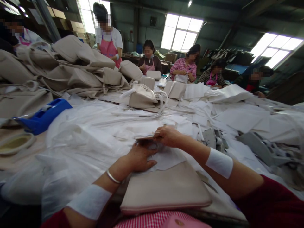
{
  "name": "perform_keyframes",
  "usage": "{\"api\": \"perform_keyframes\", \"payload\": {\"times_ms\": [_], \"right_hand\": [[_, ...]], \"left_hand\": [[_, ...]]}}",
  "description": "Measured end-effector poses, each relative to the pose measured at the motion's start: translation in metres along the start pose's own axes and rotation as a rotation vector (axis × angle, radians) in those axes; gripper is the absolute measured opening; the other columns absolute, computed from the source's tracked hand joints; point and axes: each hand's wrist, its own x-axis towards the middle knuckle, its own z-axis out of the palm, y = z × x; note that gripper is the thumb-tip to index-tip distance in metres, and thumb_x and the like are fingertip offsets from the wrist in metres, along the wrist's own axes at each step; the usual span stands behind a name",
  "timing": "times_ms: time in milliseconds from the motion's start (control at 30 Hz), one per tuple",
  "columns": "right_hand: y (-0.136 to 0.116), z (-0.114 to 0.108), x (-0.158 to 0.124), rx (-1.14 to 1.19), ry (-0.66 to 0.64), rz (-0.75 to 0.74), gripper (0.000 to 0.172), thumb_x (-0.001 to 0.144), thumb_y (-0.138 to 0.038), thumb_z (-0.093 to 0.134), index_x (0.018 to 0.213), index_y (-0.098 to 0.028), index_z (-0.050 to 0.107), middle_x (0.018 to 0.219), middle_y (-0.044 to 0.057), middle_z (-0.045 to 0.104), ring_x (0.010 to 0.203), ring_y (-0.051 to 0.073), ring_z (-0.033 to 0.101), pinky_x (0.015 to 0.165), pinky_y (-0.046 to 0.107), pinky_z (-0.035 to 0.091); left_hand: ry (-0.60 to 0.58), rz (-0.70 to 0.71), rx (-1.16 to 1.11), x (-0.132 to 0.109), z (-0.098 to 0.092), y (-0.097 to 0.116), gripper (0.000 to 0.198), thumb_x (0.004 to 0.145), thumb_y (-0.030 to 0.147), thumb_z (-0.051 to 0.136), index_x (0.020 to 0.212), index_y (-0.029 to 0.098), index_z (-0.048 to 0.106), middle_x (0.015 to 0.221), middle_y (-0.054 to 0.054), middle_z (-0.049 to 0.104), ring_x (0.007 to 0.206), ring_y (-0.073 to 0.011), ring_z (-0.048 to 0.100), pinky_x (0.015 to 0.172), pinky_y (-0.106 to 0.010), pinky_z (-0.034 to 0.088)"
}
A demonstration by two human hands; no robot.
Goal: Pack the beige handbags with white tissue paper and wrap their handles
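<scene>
A beige handbag (166, 186) lies in front of me at the table edge, against my checked apron. Over its far part is a thin white paper sheet (166, 161). My right hand (168, 136) is closed, fingers pinching the thin raised edge of a beige flap (143, 138) at the bag's far end. Just below that flap, my left hand (140, 157) rests flat on the white sheet with the thumb apart; its fingertips are partly hidden under the flap.
A blue tape dispenser (45, 115) and a tape roll (16, 143) sit at left. Beige bags (78, 69) are heaped behind them. White plastic bags (78, 139) and paper sheets (242, 117) cover much of the table. Several co-workers sit or stand along the far side.
</scene>
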Motion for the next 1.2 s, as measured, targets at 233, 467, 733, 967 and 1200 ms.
{"api": "perform_keyframes", "payload": {"times_ms": [233,467,733,967,1200], "right_hand": [[0.011,0.028,-0.034,0.421,0.059,0.280,0.028,0.089,-0.040,0.055,0.092,-0.020,0.074,0.077,0.002,0.072,0.070,0.017,0.062,0.062,0.026,0.045],[-0.002,0.032,-0.055,0.437,0.049,0.214,0.024,0.088,-0.037,0.057,0.090,-0.022,0.075,0.087,0.001,0.074,0.080,0.017,0.065,0.074,0.027,0.048],[-0.015,0.039,-0.067,0.238,-0.074,0.083,0.038,0.097,-0.042,0.041,0.094,-0.023,0.075,0.107,0.006,0.069,0.101,0.020,0.062,0.091,0.031,0.046],[-0.011,0.040,-0.062,0.303,-0.101,0.160,0.046,0.098,-0.042,0.038,0.074,-0.018,0.068,0.095,0.006,0.065,0.080,0.015,0.060,0.080,0.027,0.044],[-0.001,0.041,-0.053,0.346,-0.118,0.280,0.041,0.094,-0.042,0.045,0.064,-0.017,0.058,0.074,0.004,0.060,0.066,0.014,0.053,0.067,0.026,0.041]], "left_hand": [[-0.018,-0.039,0.022,-0.003,-0.008,0.004,0.056,0.081,0.061,0.053,0.133,0.039,0.056,0.135,-0.008,0.056,0.124,-0.0389,0.047,0.104,-0.061,0.030],[0.275,-0.048,-0.105,-0.020,-0.001,-0.001,0.031,0.087,0.041,0.054,0.111,0.029,0.069,0.119,-0.005,0.068,0.114,-0.0276,0.057,0.112,-0.053,0.022],[0.327,-0.681,-0.421,-0.045,0.010,0.004,0.050,0.072,0.049,0.066,0.109,0.016,0.058,0.103,-0.012,0.068,0.088,-0.0255,0.066,0.078,-0.036,0.053],[0.090,-0.795,-0.770,-0.059,0.006,0.000,0.070,0.067,0.055,0.070,0.121,0.014,0.054,0.104,-0.013,0.071,0.090,-0.0277,0.069,0.074,-0.034,0.055],[0.147,-0.762,-0.944,-0.061,0.027,-0.006,0.080,0.063,0.051,0.078,0.128,0.013,0.050,0.098,-0.013,0.073,0.086,-0.0300,0.071,0.072,-0.037,0.055]]}}
